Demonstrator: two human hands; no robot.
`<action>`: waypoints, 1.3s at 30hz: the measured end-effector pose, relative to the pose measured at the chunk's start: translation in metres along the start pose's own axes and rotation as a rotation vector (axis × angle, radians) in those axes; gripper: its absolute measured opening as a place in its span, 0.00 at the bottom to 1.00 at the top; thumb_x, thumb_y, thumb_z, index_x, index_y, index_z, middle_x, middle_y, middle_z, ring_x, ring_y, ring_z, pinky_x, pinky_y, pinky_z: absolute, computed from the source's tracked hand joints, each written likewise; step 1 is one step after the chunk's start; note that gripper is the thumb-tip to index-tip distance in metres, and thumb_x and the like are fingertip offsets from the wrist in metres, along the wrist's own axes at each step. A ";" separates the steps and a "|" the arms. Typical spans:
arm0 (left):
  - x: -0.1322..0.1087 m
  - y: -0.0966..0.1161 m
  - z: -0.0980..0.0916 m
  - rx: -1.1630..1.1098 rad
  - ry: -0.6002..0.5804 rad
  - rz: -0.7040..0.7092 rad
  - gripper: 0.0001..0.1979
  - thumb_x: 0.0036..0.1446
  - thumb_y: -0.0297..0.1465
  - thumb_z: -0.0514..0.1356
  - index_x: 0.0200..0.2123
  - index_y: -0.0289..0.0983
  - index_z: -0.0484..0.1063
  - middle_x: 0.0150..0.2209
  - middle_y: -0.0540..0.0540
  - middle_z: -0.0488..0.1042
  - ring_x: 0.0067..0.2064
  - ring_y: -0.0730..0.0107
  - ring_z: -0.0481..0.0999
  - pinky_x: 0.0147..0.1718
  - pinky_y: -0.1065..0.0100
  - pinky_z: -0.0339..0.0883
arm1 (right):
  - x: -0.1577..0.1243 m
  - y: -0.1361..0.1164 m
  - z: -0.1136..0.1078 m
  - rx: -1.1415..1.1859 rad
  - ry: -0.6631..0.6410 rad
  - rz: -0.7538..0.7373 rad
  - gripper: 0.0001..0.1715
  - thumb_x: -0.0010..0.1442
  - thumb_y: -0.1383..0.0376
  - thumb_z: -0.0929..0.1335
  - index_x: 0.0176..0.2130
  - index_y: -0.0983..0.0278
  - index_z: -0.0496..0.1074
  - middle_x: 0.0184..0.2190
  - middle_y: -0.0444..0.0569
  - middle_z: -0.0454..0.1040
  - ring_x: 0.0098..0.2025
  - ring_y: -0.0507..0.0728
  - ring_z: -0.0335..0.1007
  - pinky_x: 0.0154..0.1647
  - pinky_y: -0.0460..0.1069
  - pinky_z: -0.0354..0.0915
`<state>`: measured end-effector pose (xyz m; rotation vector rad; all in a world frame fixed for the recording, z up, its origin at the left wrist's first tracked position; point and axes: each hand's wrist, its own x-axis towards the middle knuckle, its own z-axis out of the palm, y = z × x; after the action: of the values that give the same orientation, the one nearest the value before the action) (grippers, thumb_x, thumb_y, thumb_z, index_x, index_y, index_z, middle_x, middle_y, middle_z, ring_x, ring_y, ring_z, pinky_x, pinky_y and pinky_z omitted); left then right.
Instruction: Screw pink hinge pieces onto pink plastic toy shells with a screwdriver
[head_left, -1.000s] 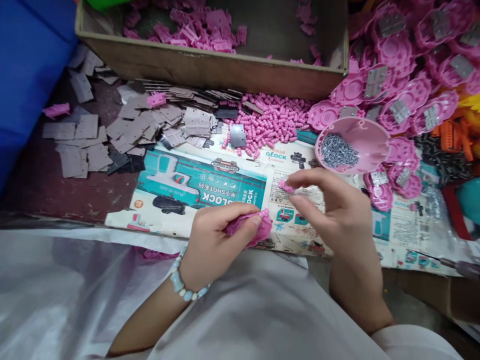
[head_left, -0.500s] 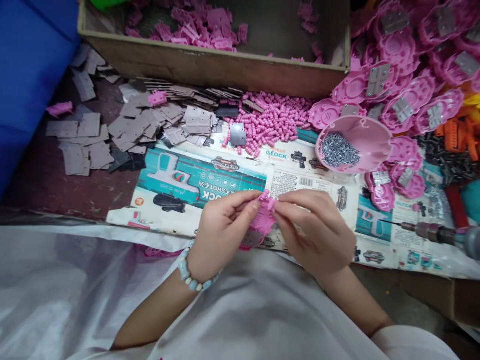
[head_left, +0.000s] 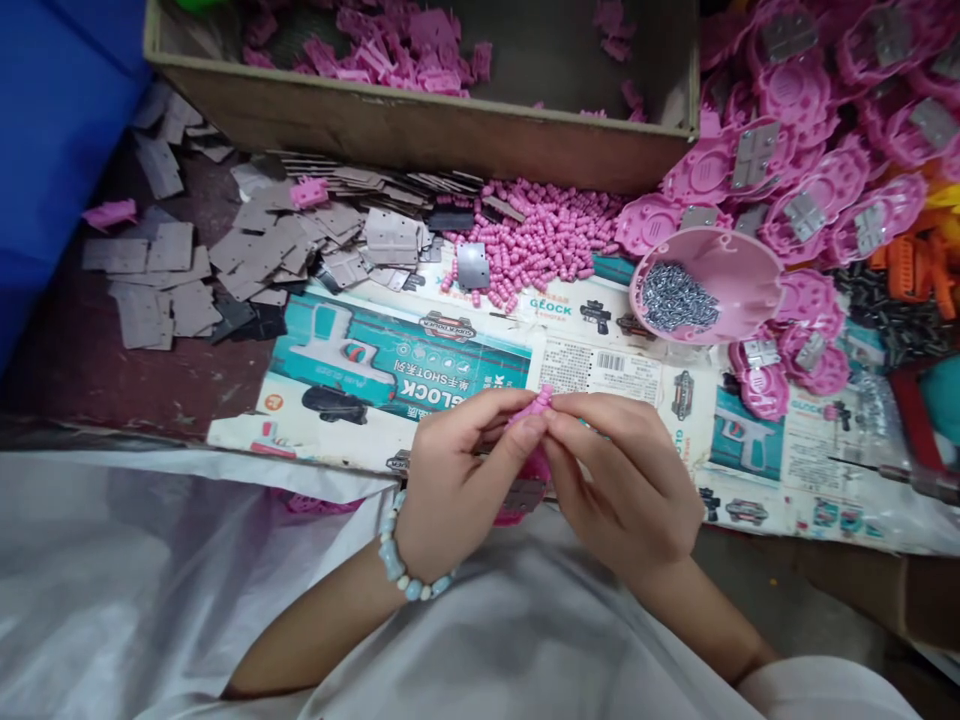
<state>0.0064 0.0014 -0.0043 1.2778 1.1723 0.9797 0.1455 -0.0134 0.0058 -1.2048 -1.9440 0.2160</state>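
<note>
1. Head view, looking down over a lap at a cluttered work surface.
2. Left hand (head_left: pixel 465 480): fingers curled inward, thumb and fingertips clenched on a small pink plastic piece (head_left: pixel 538 403).
3. Right hand (head_left: pixel 622 485): fingers bent and closed, fingertips grasping the same piece from the other side, knuckles almost touching the left hand.
4. Just below the small pink plastic piece, a pink plastic disc (head_left: pixel 535 465) mostly hidden behind the fingers, with a metal hinge plate (head_left: pixel 523 495) at its lower edge; how the parts join, impossible to tell.
5. All of this between the hands, over the lower edge of a printed flyer (head_left: pixel 397 350).
6. Around the left wrist, a pale blue beaded bracelet (head_left: pixel 397 555).
7. Beyond the hands, a heap of pink plastic beads (head_left: pixel 532 240) on the flyer, and to its left a spread of grey hinge plates (head_left: pixel 300 250).
8. Farther back, a cardboard box (head_left: pixel 420 130) holding loose pink pieces.
9. To the right, a pink dish (head_left: pixel 742 280) full of small screws (head_left: pixel 675 297), resting on a pile of pink discs with hinges (head_left: pixel 795 170).
10. At the right edge, a thin screwdriver bit (head_left: pixel 862 470); at the far left, a blue cushion (head_left: pixel 52 150); across the lap, a white sheet (head_left: pixel 112 560).
</note>
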 end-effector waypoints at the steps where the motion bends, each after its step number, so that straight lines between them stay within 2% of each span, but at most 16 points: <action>1: 0.000 0.001 0.000 -0.016 0.001 -0.010 0.07 0.59 0.30 0.58 0.38 0.37 0.76 0.34 0.51 0.79 0.33 0.76 0.77 0.32 0.81 0.70 | 0.000 -0.002 -0.001 0.026 0.004 0.001 0.12 0.53 0.81 0.69 0.39 0.74 0.72 0.38 0.56 0.72 0.41 0.58 0.69 0.43 0.51 0.68; 4: -0.001 0.003 -0.003 -0.055 -0.033 -0.003 0.06 0.58 0.28 0.59 0.36 0.38 0.76 0.33 0.51 0.79 0.31 0.76 0.77 0.30 0.79 0.70 | 0.002 -0.005 -0.009 0.180 -0.014 0.100 0.12 0.54 0.81 0.68 0.39 0.71 0.71 0.37 0.52 0.72 0.40 0.55 0.69 0.41 0.50 0.67; 8: -0.004 0.002 -0.002 -0.072 -0.054 0.204 0.09 0.59 0.25 0.57 0.40 0.41 0.75 0.37 0.51 0.78 0.40 0.73 0.76 0.42 0.72 0.69 | 0.004 -0.007 -0.023 0.390 -0.070 0.348 0.14 0.57 0.76 0.69 0.44 0.67 0.69 0.39 0.50 0.70 0.42 0.56 0.68 0.40 0.50 0.66; 10: -0.006 -0.001 -0.002 -0.064 -0.039 0.327 0.09 0.60 0.25 0.56 0.41 0.41 0.74 0.38 0.49 0.77 0.41 0.71 0.75 0.44 0.70 0.69 | 0.006 -0.008 -0.028 0.380 -0.133 0.334 0.13 0.58 0.76 0.69 0.44 0.68 0.69 0.38 0.50 0.70 0.41 0.55 0.67 0.40 0.50 0.66; 14: -0.005 -0.002 -0.008 0.047 -0.042 0.462 0.08 0.60 0.27 0.56 0.42 0.37 0.74 0.38 0.44 0.74 0.39 0.70 0.74 0.39 0.70 0.70 | 0.010 -0.012 -0.031 0.259 -0.171 0.176 0.09 0.57 0.78 0.68 0.40 0.71 0.69 0.35 0.50 0.70 0.37 0.53 0.67 0.38 0.48 0.66; 18: 0.001 0.007 -0.023 0.129 -0.189 0.488 0.08 0.58 0.25 0.58 0.41 0.36 0.72 0.37 0.42 0.74 0.39 0.69 0.74 0.39 0.69 0.71 | 0.012 -0.014 -0.030 0.242 -0.209 0.141 0.09 0.58 0.78 0.67 0.40 0.72 0.68 0.36 0.51 0.70 0.38 0.52 0.66 0.40 0.46 0.66; 22: 0.007 0.016 -0.030 0.198 -0.274 0.476 0.09 0.54 0.23 0.59 0.40 0.37 0.71 0.37 0.43 0.76 0.40 0.68 0.75 0.40 0.68 0.72 | 0.012 -0.012 -0.029 0.252 -0.201 0.127 0.09 0.58 0.77 0.67 0.40 0.71 0.68 0.36 0.50 0.70 0.38 0.53 0.66 0.38 0.48 0.66; 28: 0.011 0.018 -0.027 0.349 -0.303 0.525 0.09 0.54 0.23 0.57 0.38 0.38 0.68 0.35 0.44 0.77 0.37 0.68 0.76 0.38 0.67 0.71 | 0.010 -0.007 -0.031 0.302 -0.203 0.167 0.09 0.59 0.74 0.68 0.41 0.68 0.68 0.37 0.49 0.70 0.37 0.52 0.67 0.39 0.47 0.66; 32: 0.016 0.013 -0.025 0.346 -0.297 0.581 0.08 0.53 0.22 0.56 0.37 0.38 0.67 0.32 0.44 0.77 0.36 0.68 0.76 0.37 0.66 0.72 | 0.008 0.000 -0.031 0.441 -0.254 0.185 0.09 0.60 0.73 0.69 0.43 0.69 0.68 0.37 0.49 0.70 0.39 0.52 0.67 0.40 0.47 0.66; 36: 0.022 0.007 -0.024 0.324 -0.279 0.660 0.08 0.52 0.23 0.58 0.36 0.38 0.67 0.30 0.44 0.77 0.34 0.67 0.76 0.36 0.66 0.72 | 0.007 0.005 -0.026 0.580 -0.220 0.252 0.09 0.59 0.74 0.68 0.42 0.68 0.70 0.36 0.49 0.71 0.38 0.54 0.68 0.39 0.49 0.66; 39: 0.023 0.005 -0.020 0.303 -0.251 0.663 0.08 0.51 0.23 0.58 0.35 0.38 0.67 0.29 0.44 0.76 0.33 0.67 0.76 0.36 0.66 0.73 | 0.008 0.006 -0.024 0.630 -0.196 0.286 0.08 0.59 0.74 0.68 0.41 0.68 0.71 0.35 0.49 0.71 0.38 0.54 0.68 0.40 0.50 0.66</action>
<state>-0.0085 0.0279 0.0004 2.0437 0.7200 1.0856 0.1648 -0.0101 0.0224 -1.0438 -1.6562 1.0442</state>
